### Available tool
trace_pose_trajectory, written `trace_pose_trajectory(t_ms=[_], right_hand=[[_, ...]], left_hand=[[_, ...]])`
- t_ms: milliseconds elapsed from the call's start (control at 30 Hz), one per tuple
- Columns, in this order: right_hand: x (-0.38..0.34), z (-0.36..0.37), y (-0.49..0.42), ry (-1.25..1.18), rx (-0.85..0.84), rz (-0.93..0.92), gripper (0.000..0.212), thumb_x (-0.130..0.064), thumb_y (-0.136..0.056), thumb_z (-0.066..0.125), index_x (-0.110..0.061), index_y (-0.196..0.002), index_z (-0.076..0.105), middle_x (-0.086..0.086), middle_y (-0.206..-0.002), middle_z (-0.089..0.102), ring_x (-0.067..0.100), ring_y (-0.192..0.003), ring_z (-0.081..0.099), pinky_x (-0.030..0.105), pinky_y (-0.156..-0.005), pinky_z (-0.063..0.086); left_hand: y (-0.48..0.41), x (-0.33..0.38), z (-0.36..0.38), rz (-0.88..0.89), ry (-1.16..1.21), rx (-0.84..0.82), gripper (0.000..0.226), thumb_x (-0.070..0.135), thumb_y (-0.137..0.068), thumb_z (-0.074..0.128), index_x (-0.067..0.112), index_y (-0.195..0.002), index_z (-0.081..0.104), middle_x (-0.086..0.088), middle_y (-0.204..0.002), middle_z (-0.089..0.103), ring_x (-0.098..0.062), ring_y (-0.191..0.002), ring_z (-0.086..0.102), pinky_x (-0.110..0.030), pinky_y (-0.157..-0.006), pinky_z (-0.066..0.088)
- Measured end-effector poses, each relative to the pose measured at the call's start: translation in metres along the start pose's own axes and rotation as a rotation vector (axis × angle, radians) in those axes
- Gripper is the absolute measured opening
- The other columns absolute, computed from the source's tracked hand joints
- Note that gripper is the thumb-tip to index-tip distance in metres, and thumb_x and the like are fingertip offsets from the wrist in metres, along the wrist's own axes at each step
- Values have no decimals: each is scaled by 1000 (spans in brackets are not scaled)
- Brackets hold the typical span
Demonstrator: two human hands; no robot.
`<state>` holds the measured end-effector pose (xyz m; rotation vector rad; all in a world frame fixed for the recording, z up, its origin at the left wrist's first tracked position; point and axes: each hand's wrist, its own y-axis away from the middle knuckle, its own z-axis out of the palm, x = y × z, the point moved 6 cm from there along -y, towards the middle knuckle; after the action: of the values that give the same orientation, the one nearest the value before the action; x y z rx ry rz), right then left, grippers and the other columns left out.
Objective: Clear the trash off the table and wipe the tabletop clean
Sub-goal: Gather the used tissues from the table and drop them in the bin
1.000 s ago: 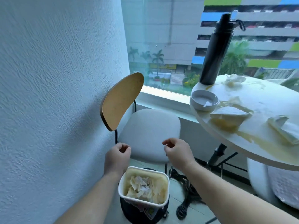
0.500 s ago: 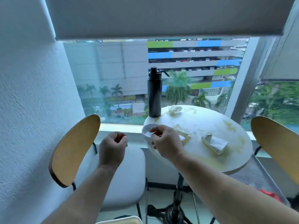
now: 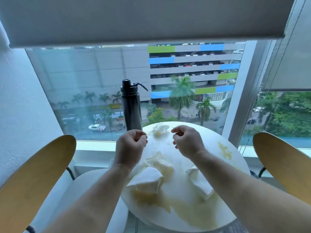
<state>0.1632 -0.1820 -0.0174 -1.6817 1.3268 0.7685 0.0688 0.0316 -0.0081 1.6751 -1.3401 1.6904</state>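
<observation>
3 soiled napkins (image 3: 148, 180) on stained desk (image 3: 210, 137) | likely light, limp, tear-prone; pinch drier corners | left hand (image 3: 130, 145), right hand (image 3: 186, 142): grip curled together, seemingly empty

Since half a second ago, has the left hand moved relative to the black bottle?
Yes. The left hand moved right: it was left of the table, and is now over its left edge, just in front of the black bottle.

White table (image 3: 180, 157) with yellow-brown spill stains (image 3: 188, 211) – white tissues (image 3: 148, 179), black bottle (image 3: 132, 108), tan chair backs (image 3: 33, 179), grey blind (image 3: 134, 19) – building (image 3: 185, 68) outside banded grey with green and blue panels
</observation>
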Motion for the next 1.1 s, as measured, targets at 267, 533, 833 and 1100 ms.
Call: trace_pose_trajectory(t_ms=[267, 533, 833, 1100], right_hand=[[22, 8, -71, 110, -88, -62, 27, -13, -89, 56, -27, -101, 76, -4, -83, 74, 24, -81, 72, 43, -84, 62], [13, 58, -105, 412, -313, -186, 47, -43, -100, 63, -34, -145, 59, 2, -142, 53, 25, -124, 58, 36, -105, 48], [29, 85, -120, 575, -443, -134, 32, -43, -94, 67, -30, -122, 73, 6, -125, 68, 27, -109, 66, 30, -89, 53], [22, 40, -124, 366, -202, -114, 12, -20, -88, 66, -18, -77, 60, -1, -72, 60, 25, -70, 56, 31, -56, 40]], left_hand=[[-13, 3, 44, -34, -246, -434, 33, 12, -74, 57, 21, -97, 79, 7, -97, 80, -13, -96, 76, -37, -85, 64], [0, -2, 63, 24, -707, -962, 49, 25, -77, 83, 41, -122, 74, 22, -143, 55, 8, -128, 50, -2, -97, 36], [7, -20, 82, 92, -967, -829, 48, 26, -77, 80, 37, -123, 73, 9, -120, 62, -14, -109, 61, -34, -92, 55], [-2, -6, 60, 111, -503, -340, 21, 2, -84, 64, 17, -73, 71, 8, -61, 64, -3, -55, 56, -28, -60, 51]])
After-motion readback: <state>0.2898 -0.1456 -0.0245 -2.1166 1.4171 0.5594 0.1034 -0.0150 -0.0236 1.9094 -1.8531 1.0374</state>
